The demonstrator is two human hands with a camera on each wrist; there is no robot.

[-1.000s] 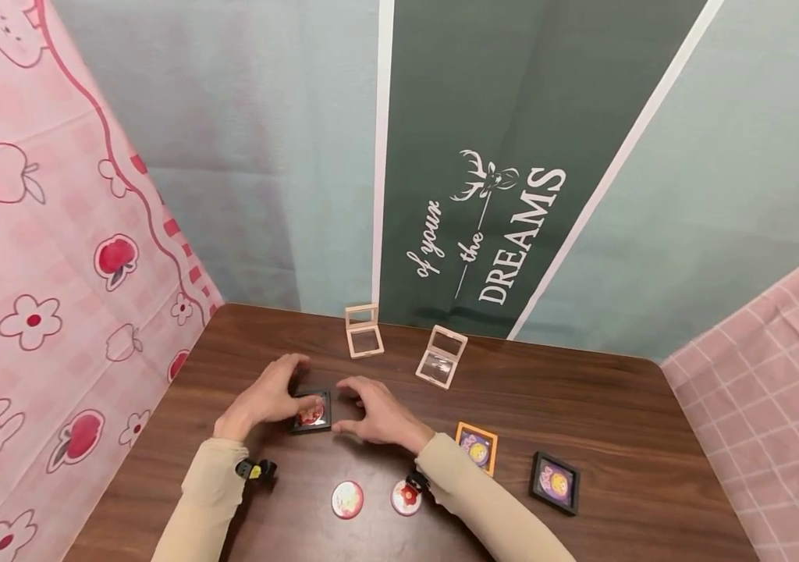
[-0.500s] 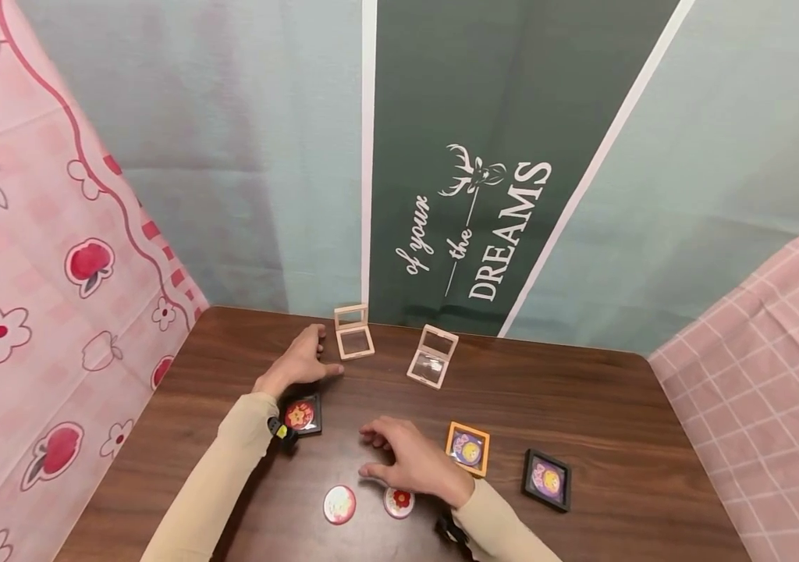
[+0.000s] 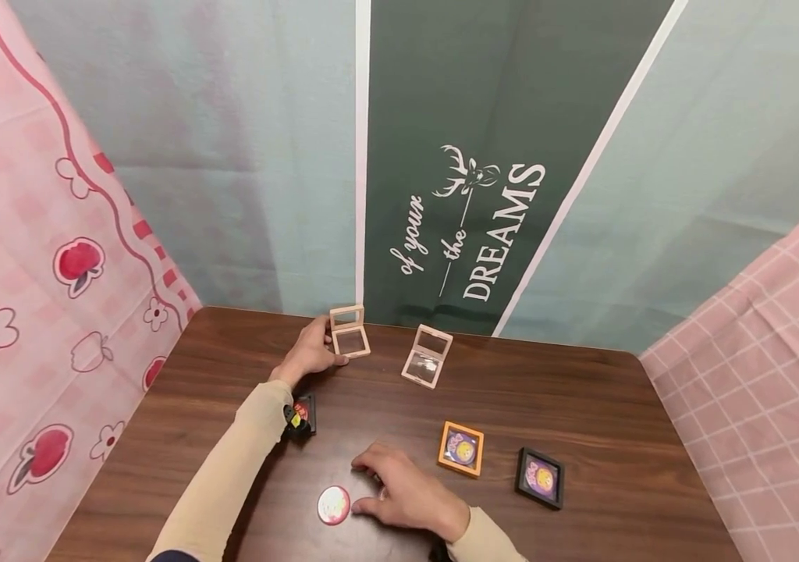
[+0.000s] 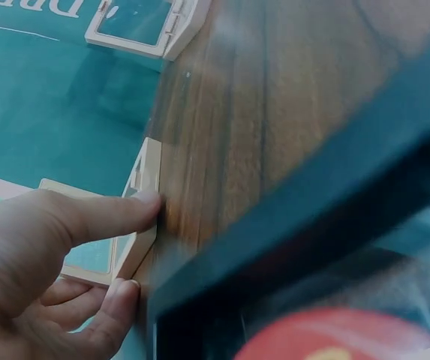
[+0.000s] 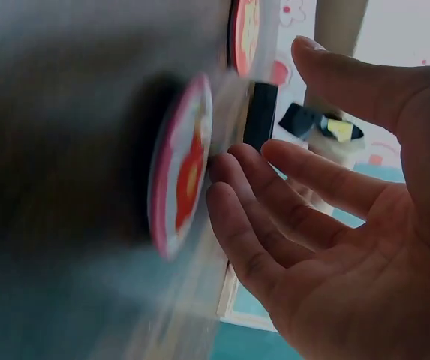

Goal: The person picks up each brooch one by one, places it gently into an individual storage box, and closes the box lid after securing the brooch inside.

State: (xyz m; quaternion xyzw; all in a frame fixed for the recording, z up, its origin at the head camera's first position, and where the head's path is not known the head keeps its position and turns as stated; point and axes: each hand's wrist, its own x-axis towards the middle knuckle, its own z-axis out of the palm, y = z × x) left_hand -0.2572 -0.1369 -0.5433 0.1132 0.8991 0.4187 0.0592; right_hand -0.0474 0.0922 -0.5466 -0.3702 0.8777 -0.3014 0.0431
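In the head view my left hand [image 3: 315, 349] is at the left cream hinged display frame [image 3: 351, 342], which stands unfolded. Thumb and fingers pinch that frame's sides in the left wrist view. Below the left forearm lies a black display frame [image 3: 312, 414] with a red badge [image 4: 335, 337] inside, partly covered by the wrist. My right hand [image 3: 403, 488] hovers low over a round badge with a red flower [image 5: 188, 172], fingers loosely bent and holding nothing. That badge is mostly hidden by the hand in the head view. A white-and-pink badge [image 3: 333, 506] lies beside the right thumb.
A second cream hinged frame [image 3: 427, 357] stands unfolded near the table's back edge. To the right lie an orange frame [image 3: 460, 449] and a black frame [image 3: 540, 478], each holding a purple-and-yellow badge. Curtains border the wooden table [image 3: 582, 406].
My left hand has moved from the black frame with the red badge up to the left cream frame. The right hand has left that black frame and come down over the red-flower badge.
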